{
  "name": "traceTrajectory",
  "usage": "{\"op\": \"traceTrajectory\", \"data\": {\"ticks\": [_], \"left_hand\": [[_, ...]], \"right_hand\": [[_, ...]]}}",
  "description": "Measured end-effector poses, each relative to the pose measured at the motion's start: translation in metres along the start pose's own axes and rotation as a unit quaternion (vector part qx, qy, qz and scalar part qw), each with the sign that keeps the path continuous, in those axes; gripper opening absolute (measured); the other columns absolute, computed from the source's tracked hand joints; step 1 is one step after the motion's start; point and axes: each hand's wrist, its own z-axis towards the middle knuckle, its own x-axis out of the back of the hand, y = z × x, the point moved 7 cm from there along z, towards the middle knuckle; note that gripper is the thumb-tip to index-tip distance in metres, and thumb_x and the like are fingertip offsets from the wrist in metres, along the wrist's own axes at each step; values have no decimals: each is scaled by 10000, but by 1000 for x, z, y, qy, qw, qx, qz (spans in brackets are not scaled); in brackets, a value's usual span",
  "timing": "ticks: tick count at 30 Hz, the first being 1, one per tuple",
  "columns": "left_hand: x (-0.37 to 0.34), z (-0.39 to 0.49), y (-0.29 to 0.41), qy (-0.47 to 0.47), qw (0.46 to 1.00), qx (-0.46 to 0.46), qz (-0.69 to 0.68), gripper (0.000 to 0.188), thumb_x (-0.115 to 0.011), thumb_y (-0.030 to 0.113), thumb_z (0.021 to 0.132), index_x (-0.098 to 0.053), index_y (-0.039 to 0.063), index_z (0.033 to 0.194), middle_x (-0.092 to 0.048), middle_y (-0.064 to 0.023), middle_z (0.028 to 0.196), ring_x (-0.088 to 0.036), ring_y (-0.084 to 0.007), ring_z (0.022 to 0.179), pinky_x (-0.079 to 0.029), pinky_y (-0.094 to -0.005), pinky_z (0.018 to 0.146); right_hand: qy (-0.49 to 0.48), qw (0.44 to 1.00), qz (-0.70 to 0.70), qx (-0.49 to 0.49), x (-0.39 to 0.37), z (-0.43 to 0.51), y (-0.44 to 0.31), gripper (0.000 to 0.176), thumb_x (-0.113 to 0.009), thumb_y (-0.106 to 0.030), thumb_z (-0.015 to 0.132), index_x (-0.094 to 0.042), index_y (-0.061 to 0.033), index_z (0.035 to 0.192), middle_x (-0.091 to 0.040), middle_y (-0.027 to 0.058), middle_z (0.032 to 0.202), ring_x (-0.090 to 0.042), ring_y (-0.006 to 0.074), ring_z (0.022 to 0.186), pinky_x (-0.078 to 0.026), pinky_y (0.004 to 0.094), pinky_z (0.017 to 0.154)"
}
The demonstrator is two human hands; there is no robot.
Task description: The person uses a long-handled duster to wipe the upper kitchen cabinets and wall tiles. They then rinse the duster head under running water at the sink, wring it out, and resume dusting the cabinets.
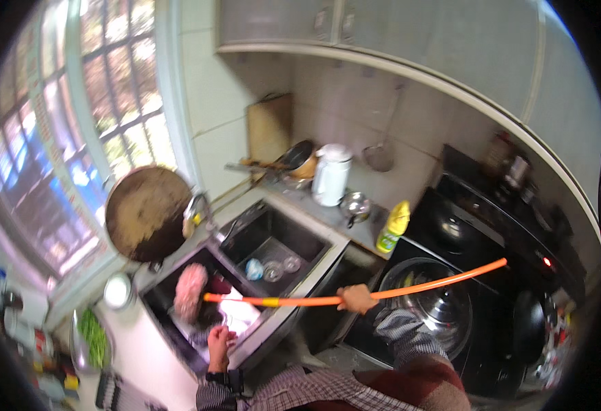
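My right hand (358, 299) is closed around a long orange handle (311, 301) with a yellow band, which reaches from the sink across to the stove. At its left end a fluffy pink duster or mop head (191, 293) hangs over the left basin (164, 298) of a dark double sink. My left hand (220, 341) is at the front rim of that basin, fingers loosely curled and a little apart, with nothing visible in it. A bright, pale patch (239, 311) shows in the basin below the handle; glare hides what it is.
Several small clear and blue items (274, 270) lie in the right basin. A large wok (149, 213) stands by the window. A white jug (332, 174) and yellow bottle (394, 227) line the back. A glass-lidded pan (436, 308) sits on the stove, under my right arm. Greens fill a bowl (77, 341).
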Motion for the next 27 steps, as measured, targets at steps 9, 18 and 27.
{"op": "traceTrajectory", "data": {"ticks": [9,18,27], "left_hand": [[-58,68,12,-222,941,-132,218,216,-589,230,875,-567,24,937,-609,-110,802,-558,-192,667,-465,-344,608],[42,141,-23,80,995,-30,-56,220,-565,125,860,-474,94,1058,-563,-57,811,-516,-146,541,-456,-279,511],[87,116,-30,93,989,90,-65,382,-587,275,878,-368,150,1164,-473,-15,929,-489,-120,697,-438,-259,530]], "right_hand": [[217,972,-4,-92,23,-105,-70,559,-738,-247,683,-526,-151,1191,-532,82,1103,-507,283,1090,-386,462,955],[203,964,-52,-163,19,-102,-105,516,-690,-229,731,-518,-136,1208,-532,77,1125,-494,271,1132,-333,510,1005],[58,989,59,-121,-26,-15,-95,332,-639,-331,777,-581,-87,994,-655,130,805,-652,319,717,-507,464,641]]}}
